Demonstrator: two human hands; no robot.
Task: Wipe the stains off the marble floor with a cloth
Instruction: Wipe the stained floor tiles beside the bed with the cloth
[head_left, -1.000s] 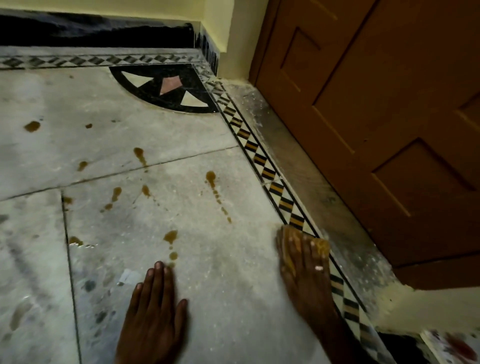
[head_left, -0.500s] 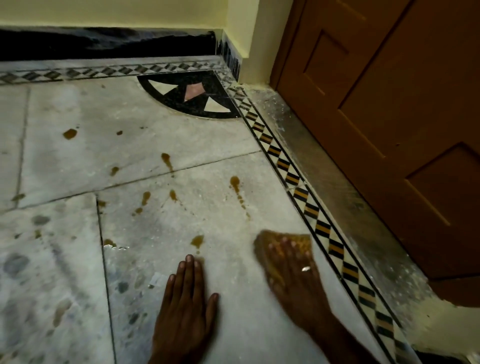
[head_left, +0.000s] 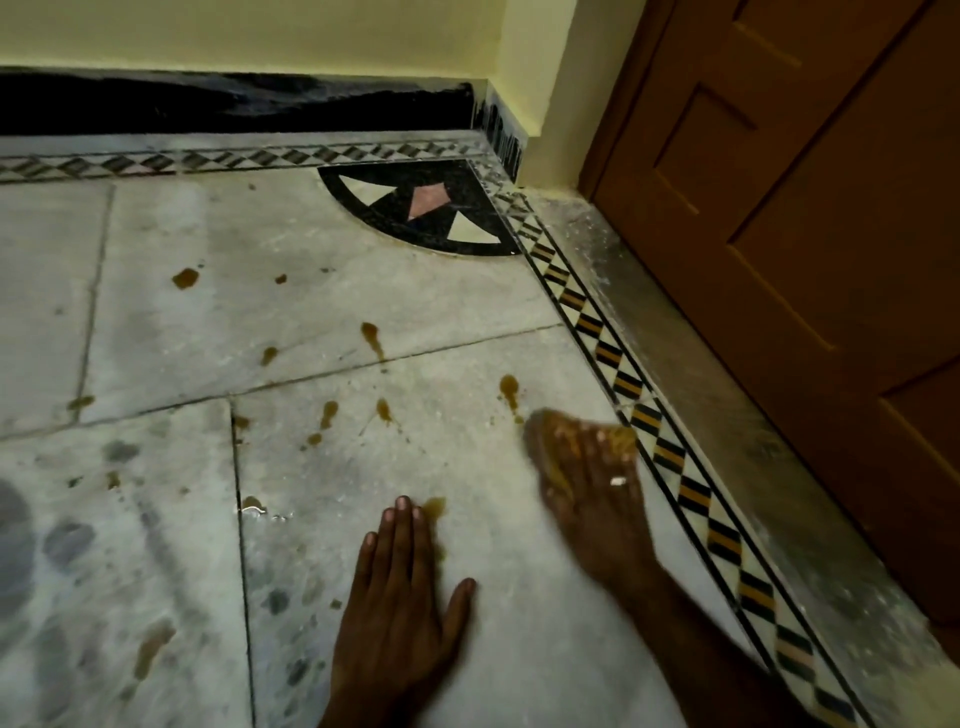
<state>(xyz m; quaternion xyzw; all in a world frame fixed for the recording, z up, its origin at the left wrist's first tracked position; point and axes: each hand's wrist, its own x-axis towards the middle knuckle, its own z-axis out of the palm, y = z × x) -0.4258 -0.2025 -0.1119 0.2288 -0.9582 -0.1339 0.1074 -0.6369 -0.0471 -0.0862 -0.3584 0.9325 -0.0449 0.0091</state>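
The yellow cloth (head_left: 621, 435) lies on the floor (head_left: 156, 338) just beside its patterned border (head_left: 670, 457), pressed under the right hand (head_left: 587, 493), whose fingers (head_left: 574, 447) are straight, while the left hand (head_left: 400, 613) rests flat, straight-fingered, near brown stains (head_left: 509, 387).

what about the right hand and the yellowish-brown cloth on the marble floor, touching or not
Touching. The head view shows the right hand spread flat on top of the yellowish-brown cloth, whose edges show beyond the hand.
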